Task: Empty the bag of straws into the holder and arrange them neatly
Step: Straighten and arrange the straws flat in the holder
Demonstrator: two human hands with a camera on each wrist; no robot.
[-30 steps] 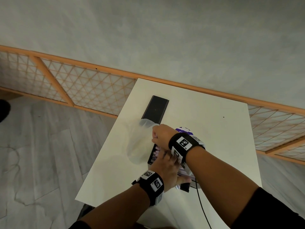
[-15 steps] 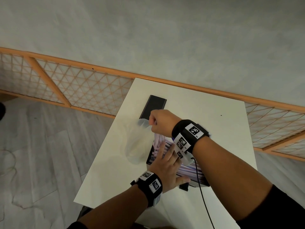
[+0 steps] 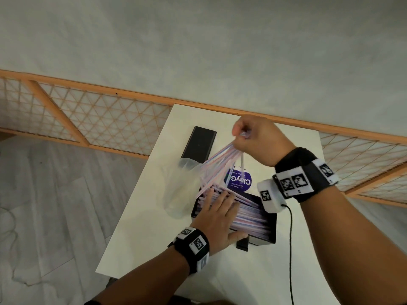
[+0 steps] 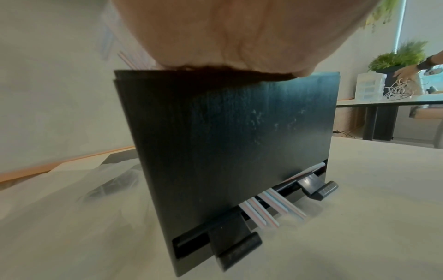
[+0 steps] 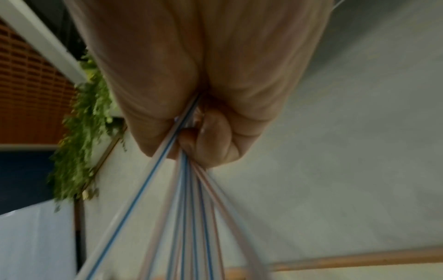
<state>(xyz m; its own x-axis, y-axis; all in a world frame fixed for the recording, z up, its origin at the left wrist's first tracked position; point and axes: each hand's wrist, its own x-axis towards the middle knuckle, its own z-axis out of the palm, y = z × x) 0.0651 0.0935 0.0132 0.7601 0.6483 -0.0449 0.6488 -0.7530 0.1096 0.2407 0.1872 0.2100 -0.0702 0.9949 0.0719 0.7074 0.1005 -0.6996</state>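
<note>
A black straw holder (image 3: 267, 235) stands on the white table (image 3: 297, 271), packed with striped straws (image 3: 246, 213). My left hand (image 3: 217, 214) lies flat with straight fingers on the straws in the holder. My right hand (image 3: 248, 137) is raised above the holder and grips the top ends of a bunch of straws (image 3: 218, 162), which fan down to the holder's left end. The same bunch of straws (image 5: 182, 217) hangs from my right hand (image 5: 191, 132) in the right wrist view. The clear plastic bag (image 3: 178, 192) lies crumpled left of the holder. Straw ends (image 4: 268, 208) poke out of the holder (image 4: 227, 151) at its bottom slot.
A flat black lid (image 3: 199, 144) lies on the table behind the bag. A round purple label (image 3: 239, 179) sits just behind the holder. A black cable (image 3: 290, 249) runs from my right wrist down across the table. A wooden lattice rail (image 3: 99, 119) borders the far side.
My right hand has risen up and back from the holder, drawing a bunch of straws upward. My left hand stays pressed on the straws in the holder.
</note>
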